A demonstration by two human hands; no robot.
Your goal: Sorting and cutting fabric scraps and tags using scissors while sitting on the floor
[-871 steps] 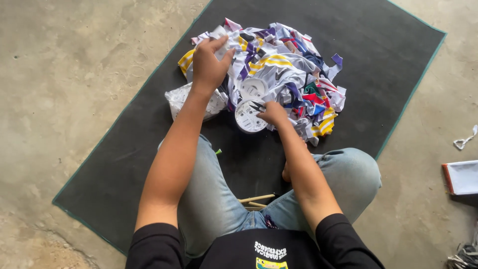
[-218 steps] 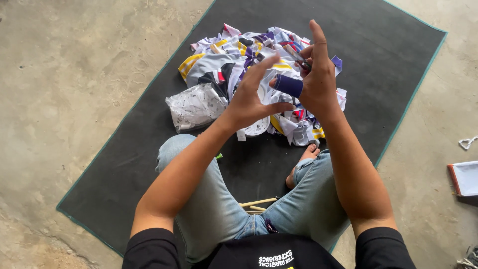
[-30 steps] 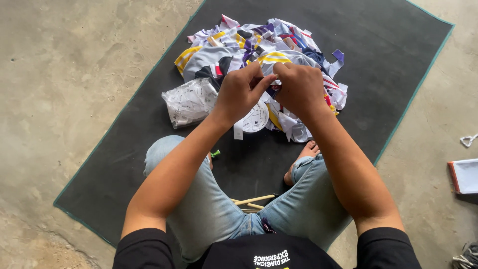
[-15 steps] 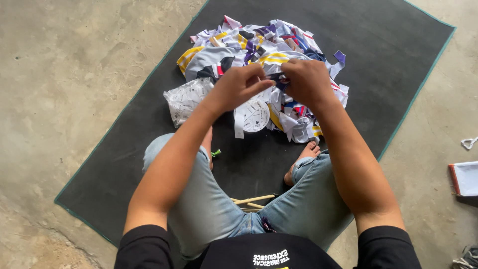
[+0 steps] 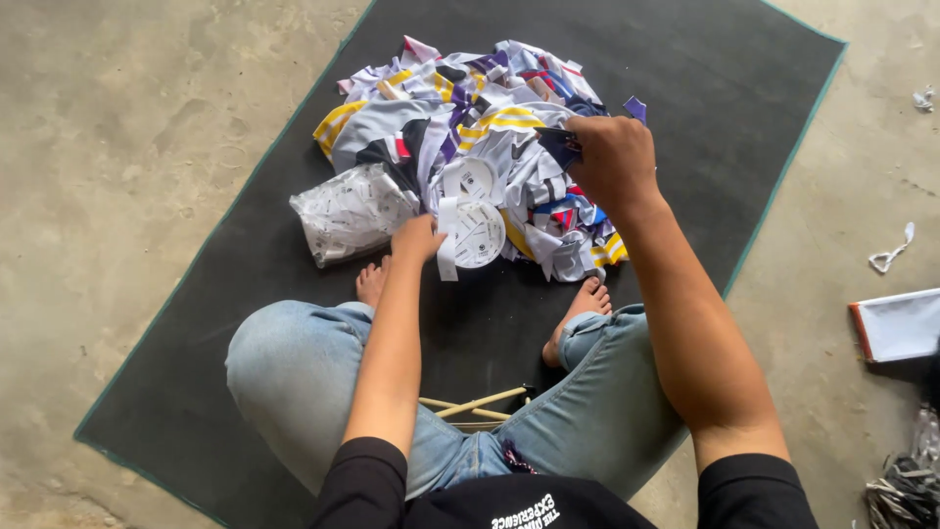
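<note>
I sit cross-legged on a dark mat [image 5: 685,88] before a pile of cloth pieces [image 5: 490,137] in white, yellow, purple and red. My right hand [image 5: 612,157] is raised over the pile's right side, shut on a small dark blue cloth piece [image 5: 560,143]. My left hand [image 5: 416,238] is low at the pile's near edge, its fingers pinching the loose end of a white tape strip [image 5: 447,235] beside two round white tape rolls [image 5: 478,233]. A clear plastic bag of white labels [image 5: 348,211] lies just left of that hand.
Bare concrete floor [image 5: 127,147] surrounds the mat. A white flat box with a red edge [image 5: 901,325] lies at the right, a scrap of white strip [image 5: 889,253] above it. Thin wooden sticks [image 5: 475,404] rest between my legs. A tangle of scraps [image 5: 906,490] sits bottom right.
My two hands, held together above the pile, have parted: the left dropped down to the tape strip by the rolls, the right stayed up holding the dark blue piece.
</note>
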